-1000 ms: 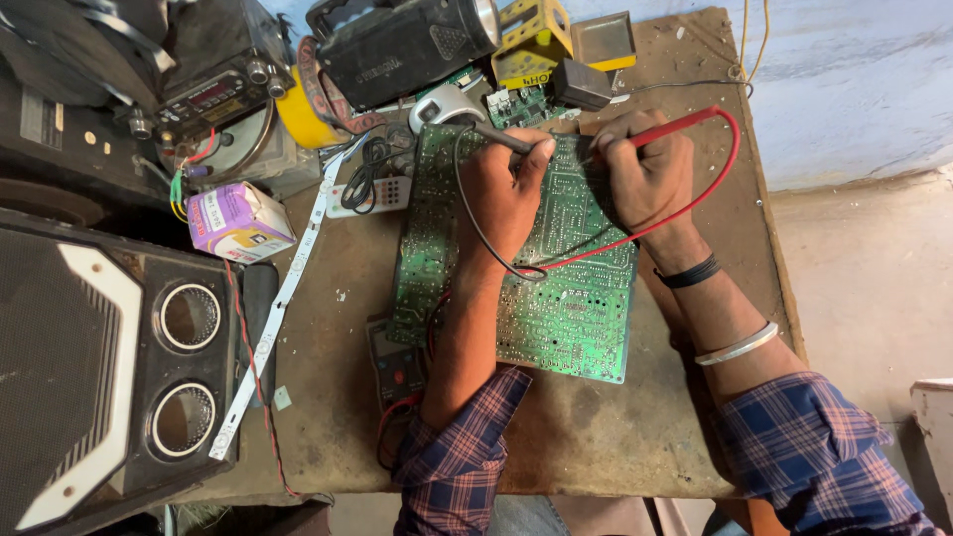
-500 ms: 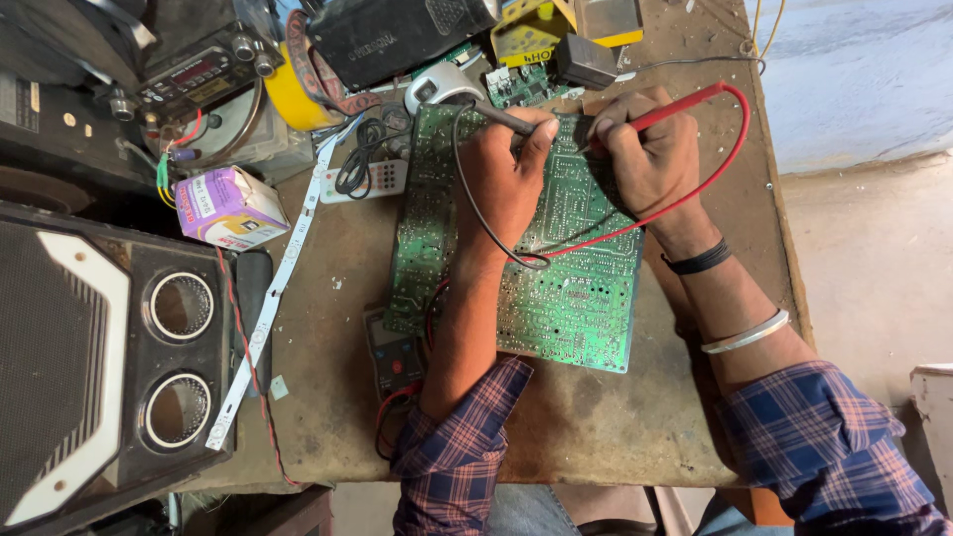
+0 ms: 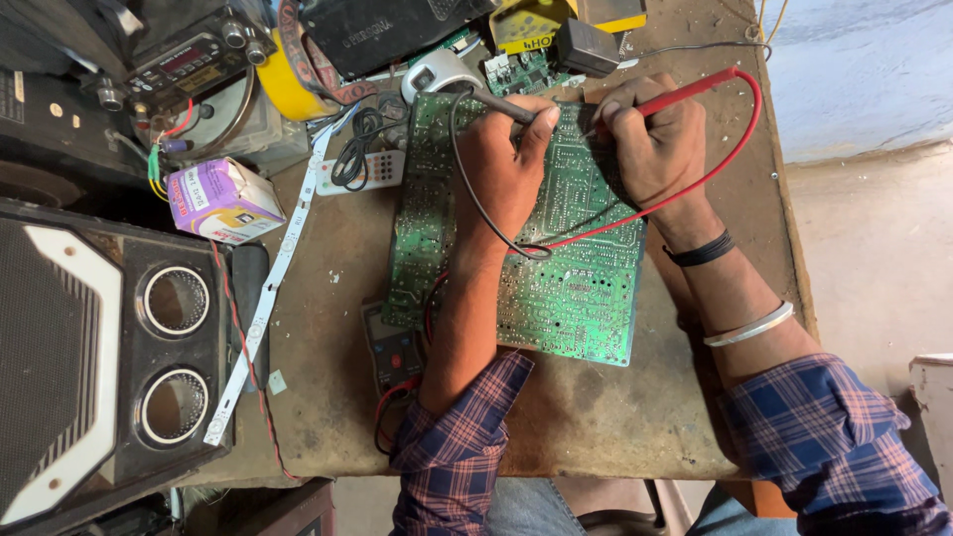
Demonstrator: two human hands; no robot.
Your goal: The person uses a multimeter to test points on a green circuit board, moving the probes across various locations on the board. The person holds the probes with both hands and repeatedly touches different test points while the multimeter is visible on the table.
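A large green circuit board [image 3: 556,288] lies solder side up on the brown worktable [image 3: 615,417]. My left hand [image 3: 506,164] rests on the board and grips a black test probe [image 3: 496,102] whose tip touches the board's far edge. My right hand [image 3: 655,139] grips a red test probe [image 3: 685,94], tip pressed to the board near the far edge. Red and black leads loop across the board toward a dark multimeter [image 3: 394,349] that sits half under the board's left side, beside my left forearm.
A black speaker cabinet [image 3: 99,347] fills the left. A white LED strip [image 3: 268,298], a purple-and-white box [image 3: 220,201], a small white remote [image 3: 362,171], a yellow tape roll [image 3: 288,84], a car stereo [image 3: 189,65] and a small green board [image 3: 526,71] crowd the far table.
Both hands with their probes stay at the board's far edge, shifted only slightly. The camera has moved, so the whole scene sits a little lower and nearer in view.
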